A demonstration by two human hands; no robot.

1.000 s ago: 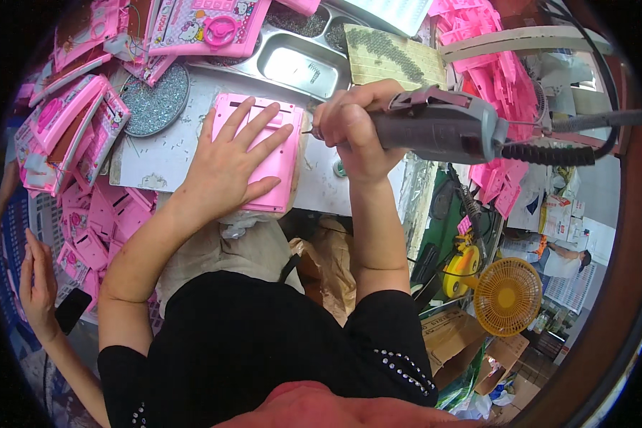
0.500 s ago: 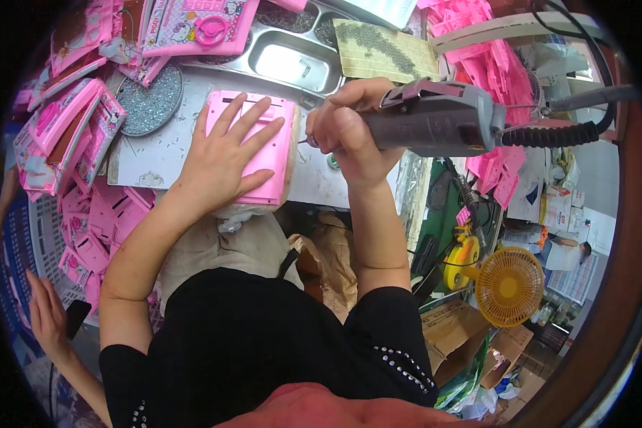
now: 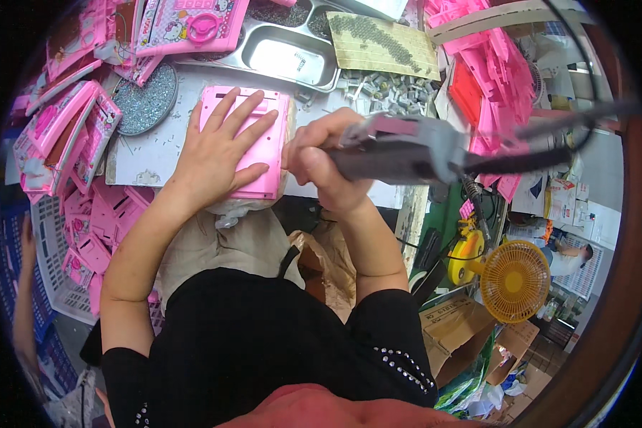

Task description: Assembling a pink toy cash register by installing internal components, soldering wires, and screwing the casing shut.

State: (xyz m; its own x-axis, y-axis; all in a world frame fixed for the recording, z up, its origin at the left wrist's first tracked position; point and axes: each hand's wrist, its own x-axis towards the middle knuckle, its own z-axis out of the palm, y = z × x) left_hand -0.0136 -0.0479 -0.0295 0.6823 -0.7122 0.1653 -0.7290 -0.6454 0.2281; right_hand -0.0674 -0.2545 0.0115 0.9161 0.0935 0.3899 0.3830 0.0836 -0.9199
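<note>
A pink plastic toy casing (image 3: pixel 269 153) lies back side up on a whitish pad at the table's near edge, with small holes in it. My left hand (image 3: pixel 217 153) lies flat across its left part, fingers spread. In my right hand (image 3: pixel 328 160) is a dark grey electric screwdriver (image 3: pixel 396 153), held sideways with its cable running off to the right. Its tip end is by the casing's right edge; my fingers hide the bit, so contact cannot be made out.
Behind are a metal compartment tray (image 3: pixel 285 60), a yellowish sheet of small dark parts (image 3: pixel 385 43) and loose grey metal parts (image 3: pixel 389 93). Left stand a round dish of screws (image 3: pixel 146 103), pink toys (image 3: pixel 60 135) and a white basket (image 3: pixel 46 242). A yellow fan (image 3: pixel 515 282) is at right.
My right hand has brought the screwdriver left and slightly down, up to the casing's edge, uncovering the grey parts. My left hand stays on the casing. Another person's arm at far left has shifted.
</note>
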